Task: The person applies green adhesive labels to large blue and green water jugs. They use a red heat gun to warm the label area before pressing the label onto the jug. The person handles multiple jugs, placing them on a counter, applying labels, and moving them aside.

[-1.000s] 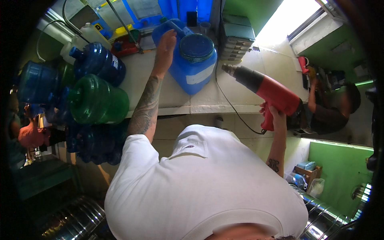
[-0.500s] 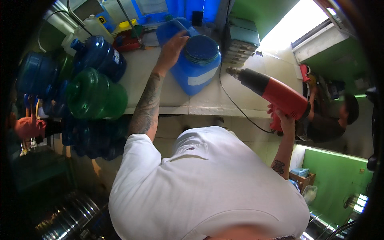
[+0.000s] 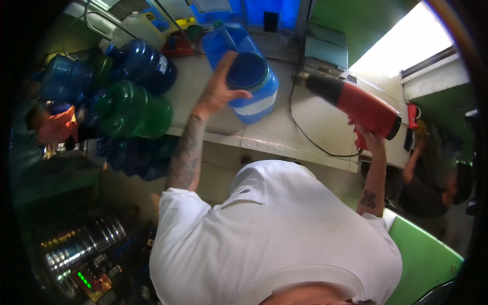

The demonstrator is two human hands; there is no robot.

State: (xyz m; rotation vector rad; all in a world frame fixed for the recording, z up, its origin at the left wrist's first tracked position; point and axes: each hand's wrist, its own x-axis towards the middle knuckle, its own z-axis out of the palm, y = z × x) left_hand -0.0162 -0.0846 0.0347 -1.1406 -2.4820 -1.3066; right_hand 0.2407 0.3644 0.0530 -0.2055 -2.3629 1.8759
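A blue plastic water container point(image 3: 262, 109) stands on the pale counter, with a pale label band on its near side. Its wide round dark-blue lid point(image 3: 247, 70) faces up; a handle and a small green cap show behind it. My left hand point(image 3: 219, 91) is at the lid's left side, thumb and fingers spread apart around the rim. Whether it presses on the lid I cannot tell. In my right hand point(image 3: 371, 136) is a red and black heat gun point(image 3: 356, 104), gripped by its handle. Its metal nozzle points left, toward the container but apart from it.
Large blue bottles point(image 3: 142, 66) and a green one point(image 3: 133, 109) crowd the left. The heat gun's black cord point(image 3: 310, 140) trails over the counter point(image 3: 277, 134). A grey box point(image 3: 325, 51) stands at the back. A co-worker point(image 3: 432, 183) is at right, another person point(image 3: 53, 124) far left.
My left hand has moved from behind the lid to its near left side, the thumb now spread out. The heat gun has shifted slightly in view, still in my right hand.
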